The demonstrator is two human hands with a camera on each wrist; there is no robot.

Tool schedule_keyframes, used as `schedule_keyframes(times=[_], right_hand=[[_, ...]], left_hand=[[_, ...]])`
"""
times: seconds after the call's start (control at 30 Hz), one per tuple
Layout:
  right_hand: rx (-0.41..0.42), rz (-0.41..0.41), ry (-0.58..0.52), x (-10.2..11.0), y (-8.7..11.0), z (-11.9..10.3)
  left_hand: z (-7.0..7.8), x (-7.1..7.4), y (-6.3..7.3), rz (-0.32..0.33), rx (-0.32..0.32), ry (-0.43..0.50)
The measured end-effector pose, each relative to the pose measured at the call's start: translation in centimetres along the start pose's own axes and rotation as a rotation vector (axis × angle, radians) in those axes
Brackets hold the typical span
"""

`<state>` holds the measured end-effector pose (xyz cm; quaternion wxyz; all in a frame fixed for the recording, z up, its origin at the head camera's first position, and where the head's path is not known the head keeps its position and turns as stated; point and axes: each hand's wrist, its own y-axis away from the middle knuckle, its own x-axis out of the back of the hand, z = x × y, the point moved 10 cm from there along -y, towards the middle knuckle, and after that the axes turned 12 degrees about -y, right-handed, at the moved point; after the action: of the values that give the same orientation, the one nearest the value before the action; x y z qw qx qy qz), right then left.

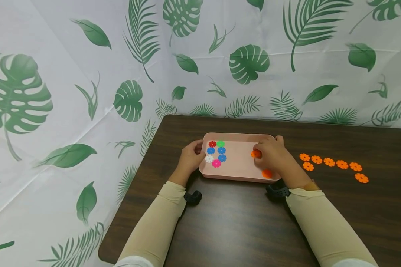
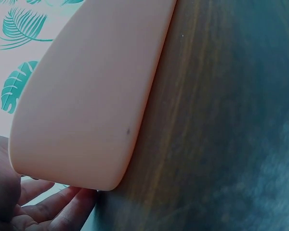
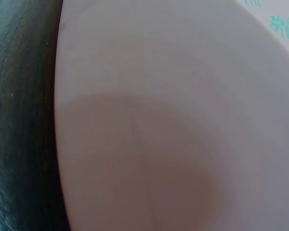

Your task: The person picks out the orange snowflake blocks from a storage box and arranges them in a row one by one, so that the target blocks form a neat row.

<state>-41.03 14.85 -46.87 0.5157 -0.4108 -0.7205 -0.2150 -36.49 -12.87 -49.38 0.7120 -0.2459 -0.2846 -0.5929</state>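
A pink rectangular tray (image 1: 238, 177) lies on the table. My left hand (image 1: 189, 160) holds its left end, with the thumb at the rim; in the left wrist view, fingers (image 2: 70, 207) lie against the outside of that end. Over the tray's right part, my right hand (image 1: 273, 157) pinches an orange flower-shaped disc (image 1: 255, 153). Another orange disc (image 1: 267, 173) is in the tray's near right corner. At the left inside are several more discs: red (image 1: 212, 144), green (image 1: 220, 143), blue (image 1: 222, 158), white (image 1: 209, 158) and pink (image 1: 216, 163). The right wrist view shows only the tray's side (image 3: 135, 120).
Several orange discs (image 1: 342, 164) lie on the dark wooden table (image 1: 227, 222) right of the tray, most of them in a row. A leaf-patterned cloth (image 1: 214, 92) hangs behind the table and along its left side.
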Motion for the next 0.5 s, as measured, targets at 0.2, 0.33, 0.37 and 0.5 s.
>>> schedule_keyframes(times=[0.2, 0.33, 0.37, 0.5], right_hand=[[0.019, -0.013, -0.027, 0.23, 0.02, -0.29], [0.017, -0.026, -0.062, 0.29, 0.12, -0.32], [0.014, -0.029, -0.064, 0.28, 0.13, -0.30], [0.006, -0.031, -0.075, 0.28, 0.14, -0.15]], left_hand=[[-0.04, -0.03, -0.03, -0.005, 0.020, 0.001], [-0.08, -0.09, 0.01, -0.006, 0.022, 0.003], [-0.09, -0.11, 0.01, -0.006, 0.022, 0.002], [-0.03, -0.12, 0.03, -0.006, 0.017, 0.004]])
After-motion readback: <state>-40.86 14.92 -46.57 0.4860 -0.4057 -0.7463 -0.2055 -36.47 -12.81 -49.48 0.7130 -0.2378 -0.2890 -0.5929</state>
